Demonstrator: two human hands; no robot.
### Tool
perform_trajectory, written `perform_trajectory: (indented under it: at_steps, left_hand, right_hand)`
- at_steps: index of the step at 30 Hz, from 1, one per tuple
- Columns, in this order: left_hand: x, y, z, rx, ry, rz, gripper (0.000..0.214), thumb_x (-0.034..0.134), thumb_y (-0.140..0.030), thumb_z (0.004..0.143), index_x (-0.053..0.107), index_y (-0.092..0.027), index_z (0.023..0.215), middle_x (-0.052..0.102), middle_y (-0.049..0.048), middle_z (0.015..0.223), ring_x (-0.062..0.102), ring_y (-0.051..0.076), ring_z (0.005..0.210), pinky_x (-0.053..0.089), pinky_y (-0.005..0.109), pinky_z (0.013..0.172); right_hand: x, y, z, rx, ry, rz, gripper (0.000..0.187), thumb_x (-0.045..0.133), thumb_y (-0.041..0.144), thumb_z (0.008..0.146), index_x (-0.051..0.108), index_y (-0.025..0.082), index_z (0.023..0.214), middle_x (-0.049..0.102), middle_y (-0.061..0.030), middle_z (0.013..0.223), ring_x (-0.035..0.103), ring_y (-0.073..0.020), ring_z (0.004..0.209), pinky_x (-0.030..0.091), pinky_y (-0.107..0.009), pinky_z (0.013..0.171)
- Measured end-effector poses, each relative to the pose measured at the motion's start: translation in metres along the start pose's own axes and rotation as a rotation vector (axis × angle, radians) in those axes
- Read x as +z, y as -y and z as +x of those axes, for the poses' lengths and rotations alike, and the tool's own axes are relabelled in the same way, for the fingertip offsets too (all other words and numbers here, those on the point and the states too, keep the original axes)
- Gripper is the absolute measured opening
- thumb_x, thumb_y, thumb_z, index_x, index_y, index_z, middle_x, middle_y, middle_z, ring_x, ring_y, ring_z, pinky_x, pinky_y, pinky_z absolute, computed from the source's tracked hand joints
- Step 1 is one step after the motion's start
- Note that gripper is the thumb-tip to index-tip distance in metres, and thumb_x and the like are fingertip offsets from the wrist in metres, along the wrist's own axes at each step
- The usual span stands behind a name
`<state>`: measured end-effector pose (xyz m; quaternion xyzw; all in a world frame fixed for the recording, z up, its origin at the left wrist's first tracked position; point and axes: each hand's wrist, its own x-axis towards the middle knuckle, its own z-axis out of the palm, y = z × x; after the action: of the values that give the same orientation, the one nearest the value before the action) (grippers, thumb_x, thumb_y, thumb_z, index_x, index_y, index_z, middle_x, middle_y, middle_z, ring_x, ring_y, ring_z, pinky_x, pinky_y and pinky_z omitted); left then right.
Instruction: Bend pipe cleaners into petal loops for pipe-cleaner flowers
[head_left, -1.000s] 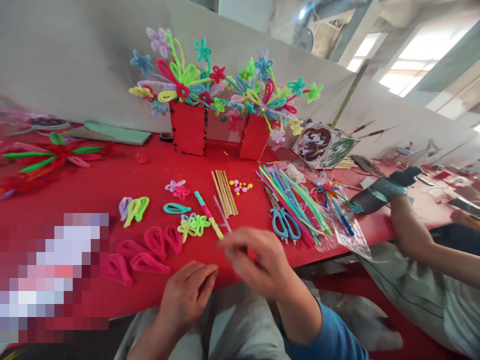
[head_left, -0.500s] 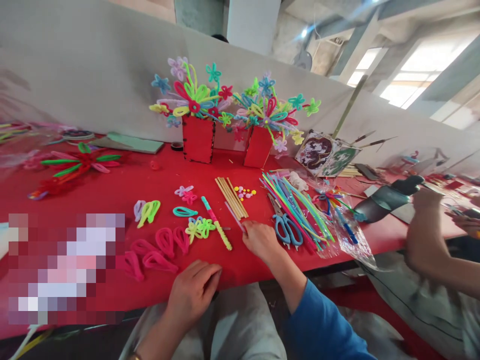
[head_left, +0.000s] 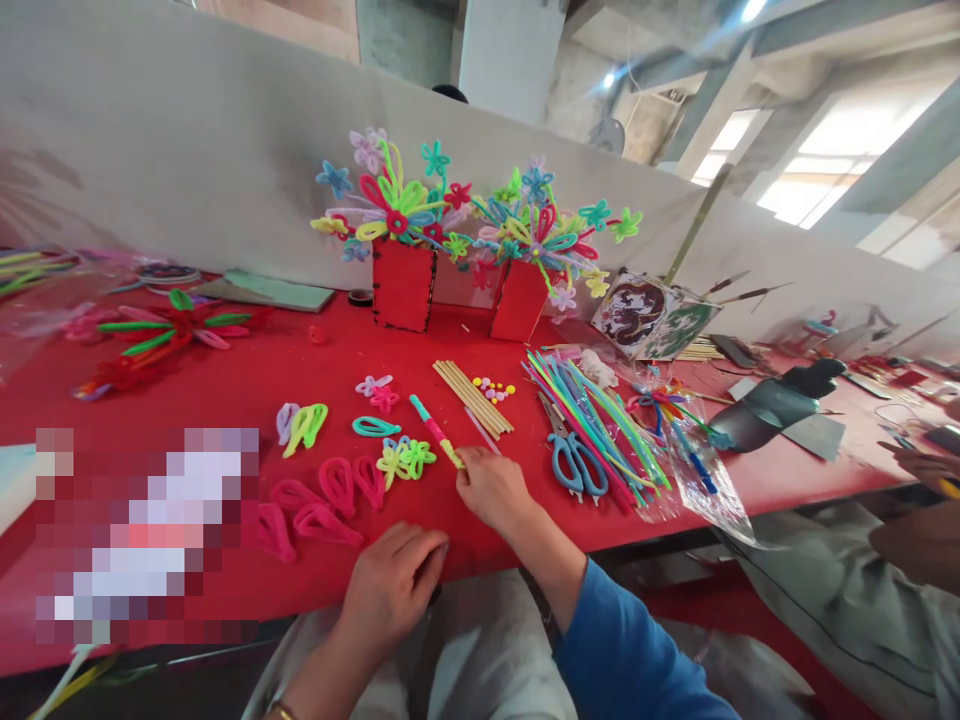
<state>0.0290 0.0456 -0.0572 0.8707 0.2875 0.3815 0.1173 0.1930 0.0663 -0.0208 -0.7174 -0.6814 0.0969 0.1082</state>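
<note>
My right hand (head_left: 495,490) has its fingertips closed on the yellow lower end of a stick wrapped in teal, red and yellow fuzzy pipe cleaner (head_left: 436,432). My left hand (head_left: 397,575) rests at the table's front edge, fingers loosely curled, with nothing visible in it. Left of the wrapped stick lie yellow-green pipe-cleaner flowers (head_left: 406,460), a teal loop (head_left: 376,427) and pink and lilac flowers (head_left: 379,392). Several crimson loops (head_left: 337,487) lie beyond my left hand. A thin lilac stick (head_left: 481,428) lies beside the bare wooden sticks (head_left: 474,397).
Blue-handled scissors (head_left: 576,462) and a bundle of pipe cleaners (head_left: 600,425) lie to the right. Small yellow and pink beads (head_left: 493,388) sit behind. Two red vases (head_left: 403,285) of pipe-cleaner flowers stand by the partition. A dark bottle-like object (head_left: 772,405) is farther right, near another person.
My right hand has let go of the thin lilac stick, moved left and taken the yellow end of the wrapped stick. The neighbouring person's forearm has drawn back from the dark object.
</note>
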Motion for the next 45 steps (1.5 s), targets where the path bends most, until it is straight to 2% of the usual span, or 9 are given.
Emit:
perform_trajectory:
  at_steps: [8,15,19,22,25,28,34,39,45]
  left_hand:
    - [0.001,0.001,-0.001,0.001,-0.02,-0.015,0.02,0.044,-0.02,0.087,0.061,-0.018,0.079,0.063,0.0011,0.062,0.058,0.013,0.056,0.045,0.023,0.054]
    - [0.002,0.001,0.001,0.01,-0.018,-0.017,0.018,0.044,-0.019,0.087,0.061,-0.017,0.081,0.064,0.0011,0.063,0.058,0.012,0.057,0.046,0.022,0.055]
    - [0.003,0.001,-0.001,0.019,-0.03,0.0,0.019,0.044,-0.02,0.087,0.062,-0.017,0.081,0.064,0.0015,0.062,0.058,0.013,0.056,0.045,0.022,0.054]
    - [0.004,0.002,-0.002,0.03,-0.048,0.019,0.022,0.043,-0.019,0.087,0.062,-0.017,0.078,0.064,0.0023,0.061,0.058,0.014,0.056,0.045,0.024,0.054]
    - [0.005,0.002,-0.002,0.034,-0.054,0.047,0.024,0.042,-0.019,0.087,0.062,-0.018,0.075,0.063,0.0025,0.06,0.057,0.015,0.055,0.045,0.025,0.054]
    - [0.005,0.002,-0.001,0.029,-0.04,0.068,0.024,0.043,-0.019,0.086,0.062,-0.018,0.073,0.062,0.0018,0.059,0.056,0.014,0.054,0.044,0.025,0.052]
    - [0.004,0.0,0.0,0.018,-0.019,0.081,0.022,0.042,-0.018,0.086,0.061,-0.019,0.073,0.061,0.0008,0.057,0.055,0.014,0.053,0.043,0.025,0.051]
    - [0.004,0.001,-0.001,0.025,-0.023,0.059,0.022,0.043,-0.017,0.086,0.061,-0.018,0.075,0.062,0.001,0.057,0.055,0.014,0.053,0.044,0.024,0.051]
    - [0.003,0.003,-0.002,0.047,-0.045,0.034,0.022,0.042,-0.017,0.086,0.061,-0.018,0.075,0.063,0.0018,0.059,0.057,0.014,0.054,0.046,0.024,0.052]
  right_hand:
    - [-0.001,-0.045,-0.029,0.155,-0.106,0.201,0.037,0.043,0.016,0.08,0.06,0.02,0.112,0.067,-0.0037,0.099,0.064,-0.0147,0.082,0.048,-0.021,0.072]
    - [-0.017,-0.067,-0.026,0.246,-0.123,-0.014,0.033,0.045,0.02,0.083,0.058,0.02,0.114,0.064,-0.0061,0.107,0.062,-0.0203,0.092,0.047,-0.027,0.074]
    - [-0.021,-0.053,-0.02,0.149,-0.193,-0.012,0.032,0.046,0.03,0.086,0.059,0.017,0.113,0.062,-0.0092,0.106,0.057,-0.0229,0.098,0.046,-0.03,0.081]
    - [-0.015,-0.022,-0.006,-0.096,-0.25,0.098,0.033,0.045,0.028,0.087,0.057,0.017,0.115,0.059,-0.0077,0.113,0.053,-0.0189,0.105,0.042,-0.029,0.091]
    - [-0.002,0.015,0.015,-0.394,-0.144,0.126,0.036,0.046,0.024,0.086,0.053,0.023,0.121,0.052,-0.0033,0.126,0.043,-0.018,0.117,0.037,-0.032,0.098]
    - [0.013,0.038,0.033,-0.504,-0.039,0.064,0.04,0.048,0.024,0.083,0.051,0.024,0.123,0.045,-0.0022,0.133,0.034,-0.0215,0.125,0.034,-0.039,0.1]
    - [0.019,0.027,0.043,-0.382,0.028,0.023,0.035,0.043,0.02,0.086,0.054,0.025,0.119,0.052,-0.0008,0.127,0.042,-0.0165,0.118,0.033,-0.033,0.1]
    - [0.015,0.028,0.044,-0.263,-0.004,0.013,0.037,0.039,0.018,0.087,0.052,0.02,0.122,0.049,-0.0062,0.129,0.042,-0.0196,0.119,0.035,-0.037,0.098]
    - [0.004,0.024,0.016,-0.262,-0.139,0.13,0.036,0.046,0.025,0.086,0.052,0.022,0.122,0.048,-0.0028,0.131,0.036,-0.02,0.124,0.031,-0.035,0.103]
